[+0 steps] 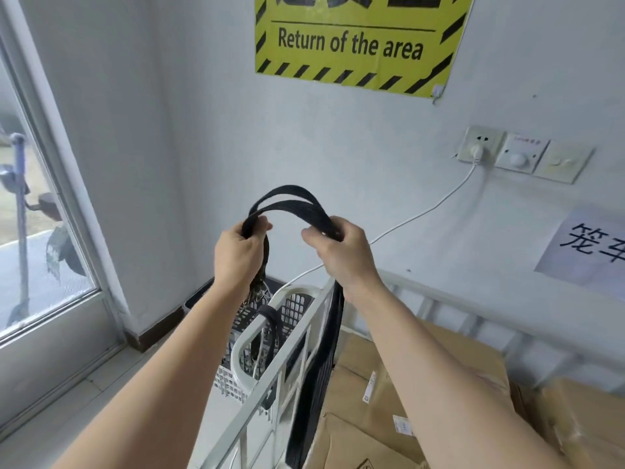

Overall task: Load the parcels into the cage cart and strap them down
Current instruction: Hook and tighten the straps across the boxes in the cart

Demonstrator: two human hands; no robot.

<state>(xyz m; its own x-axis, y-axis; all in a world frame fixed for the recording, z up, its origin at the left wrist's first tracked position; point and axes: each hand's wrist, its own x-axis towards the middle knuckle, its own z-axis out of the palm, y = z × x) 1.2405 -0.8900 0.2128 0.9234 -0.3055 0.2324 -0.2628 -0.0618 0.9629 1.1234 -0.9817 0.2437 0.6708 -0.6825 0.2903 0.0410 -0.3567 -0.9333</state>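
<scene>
At the far left a window is seen, with blurred outdoor shapes behind the glass. Next to it, low against the wall, a perforated plastic basket stands on the floor, just outside the rail of the cage cart. A short black loop is hung over the cart's rounded corner bar.

Above the cart, a black strap is held up between both hands. The left hand is clenched around one end of the arch, and a frayed strap end hangs down from it toward the basket. The right hand is closed on the other end, with the fingers pinched over the webbing; from it a long doubled length of strap drops straight down inside the cart, beside the rail.

To the right, cardboard parcels are seen lying inside the cart, several bearing white labels. On the wall above, a yellow sign reading "Return of the area" is fixed, and further right a socket with a white cable plugged in, then a paper notice with printed characters.
</scene>
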